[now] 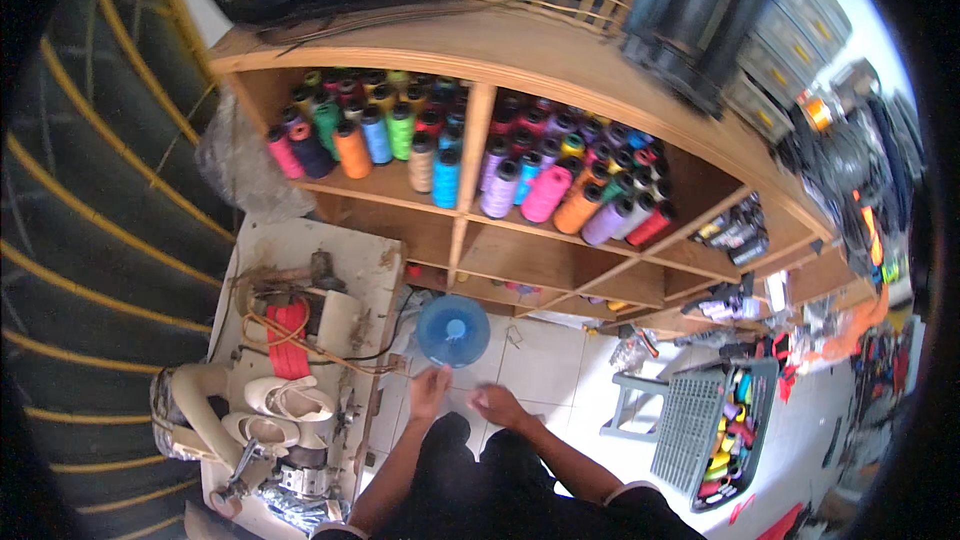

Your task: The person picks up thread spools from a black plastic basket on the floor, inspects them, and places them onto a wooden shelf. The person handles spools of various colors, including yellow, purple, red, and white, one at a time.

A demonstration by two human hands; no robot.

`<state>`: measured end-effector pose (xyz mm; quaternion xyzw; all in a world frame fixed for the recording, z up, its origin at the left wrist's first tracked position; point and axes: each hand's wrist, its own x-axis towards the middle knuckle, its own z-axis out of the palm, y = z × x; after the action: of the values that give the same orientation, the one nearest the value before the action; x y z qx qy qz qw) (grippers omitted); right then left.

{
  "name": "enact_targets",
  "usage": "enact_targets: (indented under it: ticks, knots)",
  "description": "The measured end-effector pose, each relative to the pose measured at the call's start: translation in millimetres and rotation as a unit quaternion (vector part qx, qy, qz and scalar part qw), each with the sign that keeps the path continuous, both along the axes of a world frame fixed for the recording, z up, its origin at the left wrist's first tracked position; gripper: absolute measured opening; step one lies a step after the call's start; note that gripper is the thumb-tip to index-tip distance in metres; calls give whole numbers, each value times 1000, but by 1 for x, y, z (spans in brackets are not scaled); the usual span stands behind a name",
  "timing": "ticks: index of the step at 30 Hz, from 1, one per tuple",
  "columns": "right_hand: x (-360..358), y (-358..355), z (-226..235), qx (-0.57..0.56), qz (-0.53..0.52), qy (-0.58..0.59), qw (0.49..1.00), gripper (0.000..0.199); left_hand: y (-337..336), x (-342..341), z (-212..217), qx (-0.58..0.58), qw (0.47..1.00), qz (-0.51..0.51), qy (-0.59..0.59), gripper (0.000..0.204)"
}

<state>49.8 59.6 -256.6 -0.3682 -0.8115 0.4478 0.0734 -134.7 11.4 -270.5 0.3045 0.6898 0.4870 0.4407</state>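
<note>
Both my hands are held close together above the tiled floor, in front of a round blue water jug (453, 331) seen from above. My left hand (430, 392) has its fingers pinched together near the jug's lower edge. Anything between them is too small to make out. A short gap to the right, my right hand (496, 405) is curled closed and slightly blurred, its fingertips pointing toward the left hand. What it holds, if anything, I cannot make out either.
To the left, a white sewing-machine table (385, 270) carries a pair of cream shoes (290, 398) and a red strap (289, 340). Ahead, a wooden shelf (480, 110) holds several thread cones (545, 192). At right stand a grey stool (636, 405) and a crate of spools (688, 440).
</note>
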Motion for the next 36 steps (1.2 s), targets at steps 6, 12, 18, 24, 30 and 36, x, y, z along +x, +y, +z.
enact_targets:
  ticks: [6,12,18,24,30,36]
  knots:
    - [238,-182,-147,-141,-213,-141,957,24,-124,-20,-122,-167,980,-79,-71,27]
    - [340,-278,-121,-330,-589,-257,691,36,-146,-57,-174,-466,861,-139,-148,22]
    - [344,-305,-109,-206,-741,-81,634,27,-68,17,-133,-426,882,-201,-18,24]
    - [416,-256,-31,61,-852,-32,519,11,27,143,-132,-314,882,-312,-162,20]
    - [568,-203,15,303,-837,-25,454,6,21,378,-17,-324,835,-442,50,31]
    - [693,-196,-26,57,-895,-103,429,35,-17,424,7,-343,816,-453,108,26]
